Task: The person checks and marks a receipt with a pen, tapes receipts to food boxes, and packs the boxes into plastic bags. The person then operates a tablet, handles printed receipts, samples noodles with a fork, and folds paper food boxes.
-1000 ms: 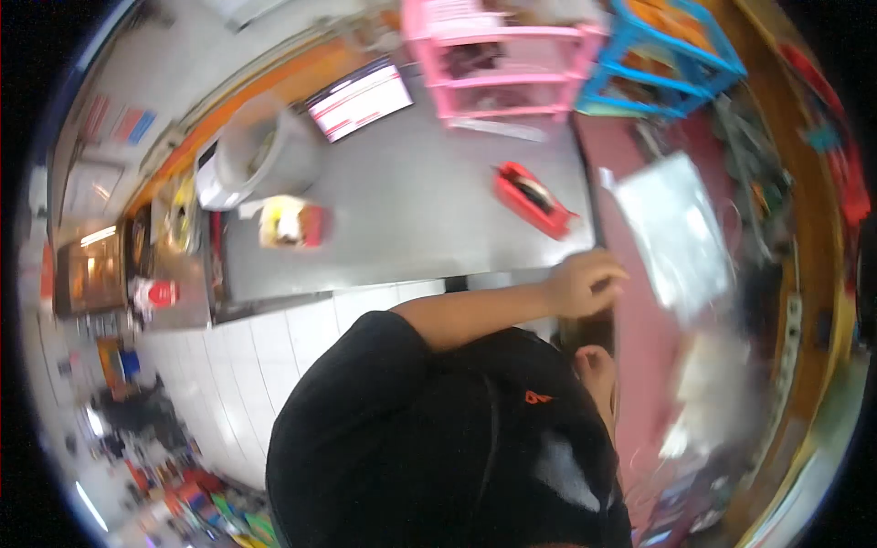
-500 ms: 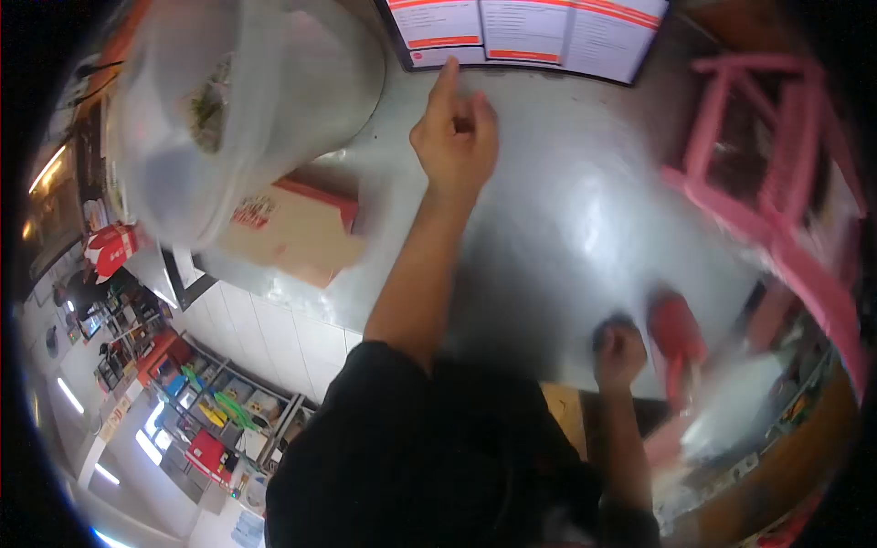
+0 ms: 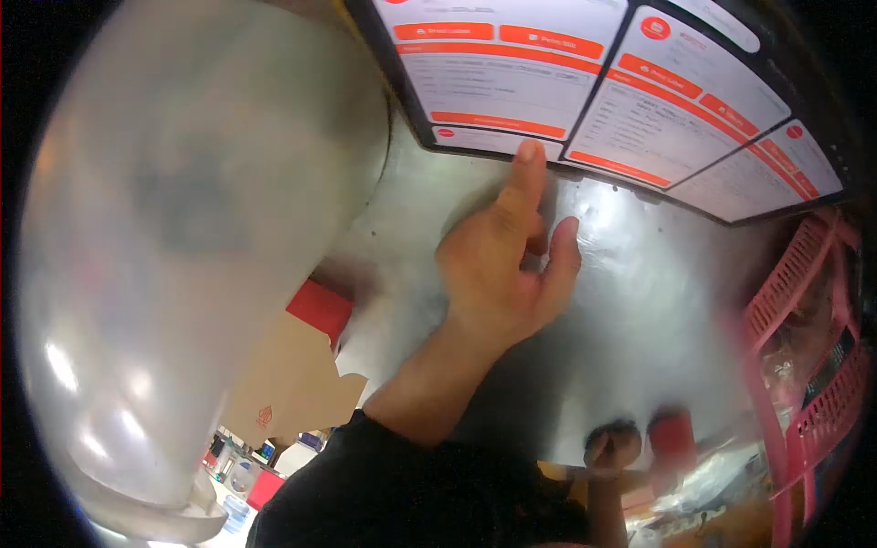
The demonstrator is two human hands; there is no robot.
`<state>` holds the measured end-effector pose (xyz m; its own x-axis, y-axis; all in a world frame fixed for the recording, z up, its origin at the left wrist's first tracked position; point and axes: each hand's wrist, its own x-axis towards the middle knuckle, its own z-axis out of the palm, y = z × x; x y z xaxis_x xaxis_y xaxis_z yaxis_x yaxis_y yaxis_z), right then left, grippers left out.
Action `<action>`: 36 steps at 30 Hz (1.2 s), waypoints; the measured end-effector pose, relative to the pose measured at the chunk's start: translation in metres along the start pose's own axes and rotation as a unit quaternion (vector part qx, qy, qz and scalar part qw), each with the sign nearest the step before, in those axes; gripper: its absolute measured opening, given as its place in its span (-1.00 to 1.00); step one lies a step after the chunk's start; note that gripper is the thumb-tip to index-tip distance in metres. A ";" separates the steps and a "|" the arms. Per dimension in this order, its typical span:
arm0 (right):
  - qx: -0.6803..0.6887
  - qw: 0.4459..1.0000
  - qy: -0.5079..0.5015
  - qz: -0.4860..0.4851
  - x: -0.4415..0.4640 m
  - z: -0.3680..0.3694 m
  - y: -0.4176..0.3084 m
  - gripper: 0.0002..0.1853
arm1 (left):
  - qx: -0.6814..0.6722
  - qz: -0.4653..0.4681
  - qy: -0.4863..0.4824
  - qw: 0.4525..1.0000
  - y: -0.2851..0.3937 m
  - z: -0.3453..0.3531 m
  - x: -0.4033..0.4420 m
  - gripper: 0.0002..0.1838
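We see the left hand's [image 3: 493, 269] index finger out, tip at the screen's [image 3: 507, 87] bottom edge, thumb spread, other fingers [image 3: 536, 239] curled, nothing held. Screen spans twelve to two o'clock over the worktop [image 3: 630, 292]. Right hand [image 3: 610, 449] at five o'clock, curled; blurred, we can't tell its grip. Red item [image 3: 671, 438] just beside it. Pink rack [image 3: 763, 393] four o'clock, cloudy tub [image 3: 192, 219] nine, cardboard box [image 3: 292, 374] eight.

L hand [image 3: 501, 269] @ screen [image 3: 502, 87] (btm edge)
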<state>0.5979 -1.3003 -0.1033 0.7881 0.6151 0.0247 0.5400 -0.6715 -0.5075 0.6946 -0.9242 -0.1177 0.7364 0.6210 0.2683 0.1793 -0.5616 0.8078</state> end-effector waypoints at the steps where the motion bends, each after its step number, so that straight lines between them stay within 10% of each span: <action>1: -0.005 1.000 -0.001 0.004 -0.005 -0.001 0.002 -0.87 | -0.005 -0.002 -0.003 1.000 0.000 0.002 -0.002 -0.23; 22: 0.022 0.998 -0.061 -0.001 0.002 -0.006 0.002 -0.90 | 0.096 0.006 -0.021 0.995 0.001 0.011 -0.002 -0.20; 33: 0.009 0.999 0.037 0.035 0.007 0.005 -0.007 -0.91 | -0.029 -0.086 0.035 0.995 -0.009 0.004 -0.010 -0.65; 36: 0.047 0.998 0.014 0.040 0.011 -0.014 -0.024 -0.86 | 0.194 0.153 0.127 0.961 0.001 0.003 -0.017 -0.60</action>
<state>0.5976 -1.2829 -0.0785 0.8363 0.5482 0.0040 0.4455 -0.6753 -0.5878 0.6839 -0.9371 -0.1227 0.6189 0.4803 0.6216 0.2460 -0.8700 0.4273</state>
